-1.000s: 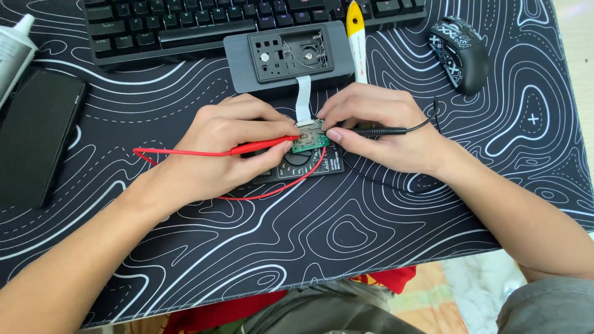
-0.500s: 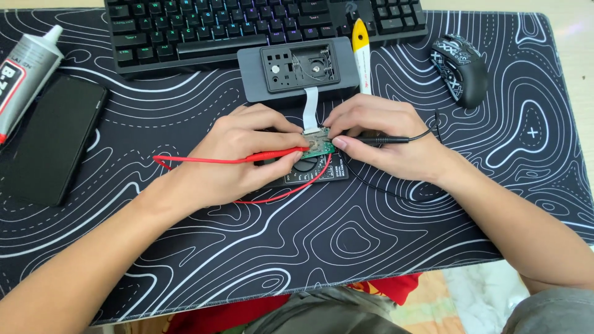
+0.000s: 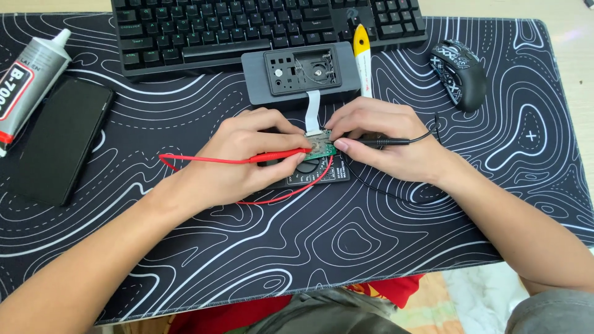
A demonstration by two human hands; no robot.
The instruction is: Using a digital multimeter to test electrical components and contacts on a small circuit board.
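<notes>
Circuit board (image 3: 322,148), small and green, lies between both grips on a black multimeter (image 3: 312,172). Left hand (image 3: 247,158) pinches the red probe (image 3: 281,157), right hand (image 3: 387,145) the black probe (image 3: 380,142); both tips touch it, so probing seems underway, the open grey casing (image 3: 300,74) beyond unassembled.

The hands cover most of the meter (image 3: 312,173); only its lower edge and dial show. The probe tips on the green board (image 3: 323,149) are too small to tell where they touch. The keyboard (image 3: 247,28) and glue tube (image 3: 28,80) run off the frame's edge.
</notes>
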